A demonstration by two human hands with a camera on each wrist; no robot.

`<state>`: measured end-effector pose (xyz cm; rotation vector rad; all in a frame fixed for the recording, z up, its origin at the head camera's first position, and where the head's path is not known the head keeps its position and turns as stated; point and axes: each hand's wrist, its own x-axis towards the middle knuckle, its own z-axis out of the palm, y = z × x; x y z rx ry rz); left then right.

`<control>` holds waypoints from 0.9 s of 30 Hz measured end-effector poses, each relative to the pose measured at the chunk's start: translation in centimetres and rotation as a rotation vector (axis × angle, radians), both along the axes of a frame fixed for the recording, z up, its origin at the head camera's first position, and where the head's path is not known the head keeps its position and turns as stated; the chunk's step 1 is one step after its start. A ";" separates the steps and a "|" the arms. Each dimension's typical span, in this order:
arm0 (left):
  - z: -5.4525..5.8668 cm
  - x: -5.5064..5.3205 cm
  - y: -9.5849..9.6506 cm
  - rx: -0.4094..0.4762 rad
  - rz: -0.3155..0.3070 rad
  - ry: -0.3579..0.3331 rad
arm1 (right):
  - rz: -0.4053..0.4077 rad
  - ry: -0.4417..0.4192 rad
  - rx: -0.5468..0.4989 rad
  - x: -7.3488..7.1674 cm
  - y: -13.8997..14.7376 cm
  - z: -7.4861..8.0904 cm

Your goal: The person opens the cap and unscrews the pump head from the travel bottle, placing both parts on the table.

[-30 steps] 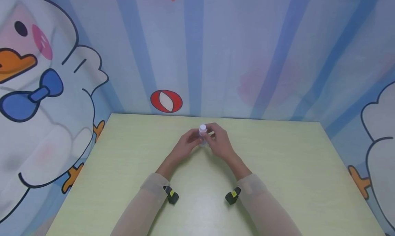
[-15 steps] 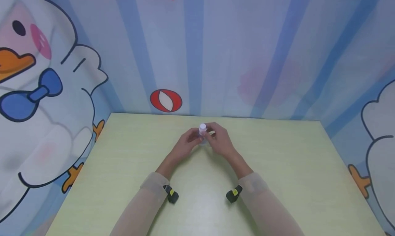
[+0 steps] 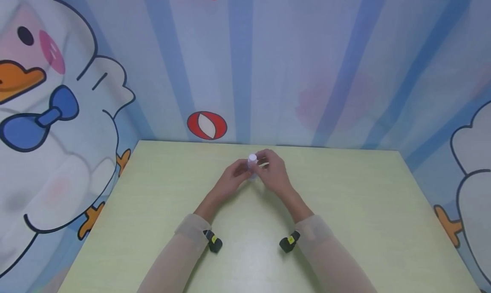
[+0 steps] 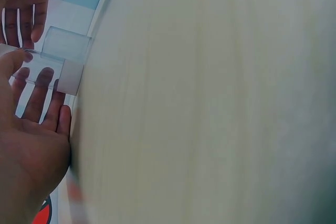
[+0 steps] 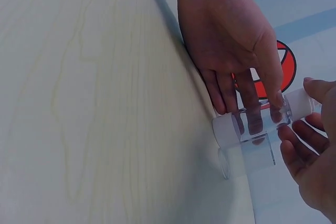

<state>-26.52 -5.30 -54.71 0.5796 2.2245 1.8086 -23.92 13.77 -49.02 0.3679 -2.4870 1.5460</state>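
Note:
A small clear bottle with a white cap and a white lower end stands upright between both hands. My left hand grips the bottle's clear body, its thumb on the near side and its fingers seen through the plastic behind. My right hand is at the top, thumb and fingers pinching the white cap. A clear, cup-like cylinder stands close to the bottle on its right side; the hands hide it in the head view.
A pale wood-patterned table lies under the hands. Right behind its far edge rises a striped blue backdrop with printed ducks and a red ball. Small black cameras sit at both sleeve cuffs.
My right hand has shifted slightly up and turned a little at the cap. The left hand stays on the bottle almost without moving.

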 end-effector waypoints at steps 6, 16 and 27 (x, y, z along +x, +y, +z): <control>0.0 0.2 0.1 0.008 -0.009 0.001 | -0.034 0.014 0.023 0.0 -0.1 -0.1; 0.3 0.3 0.0 -0.009 0.000 -0.006 | -0.017 0.008 0.060 0.0 -0.1 -0.2; 0.2 0.2 0.0 -0.005 0.001 0.006 | 0.027 0.018 0.057 0.0 0.1 -0.4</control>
